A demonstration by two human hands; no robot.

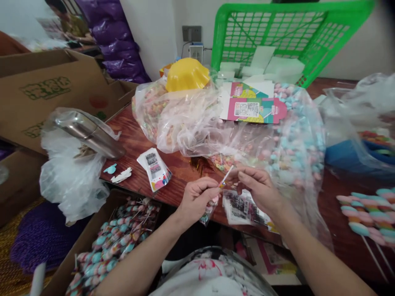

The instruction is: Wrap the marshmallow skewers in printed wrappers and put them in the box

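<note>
Head view: our left grip (197,199) is closed on a wrapped candy (212,202), its white stick (227,174) slanting up above the counter (135,137) toward our right grip (261,189). That one curls loosely just beside the stick; we cannot tell whether it pinches anything.

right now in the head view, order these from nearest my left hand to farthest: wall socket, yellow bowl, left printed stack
From the left hand:
1. Left printed stack, on the table, leftward.
2. Yellow bowl, farther back, by clear bags.
3. Wall socket, on the wall behind.
</note>
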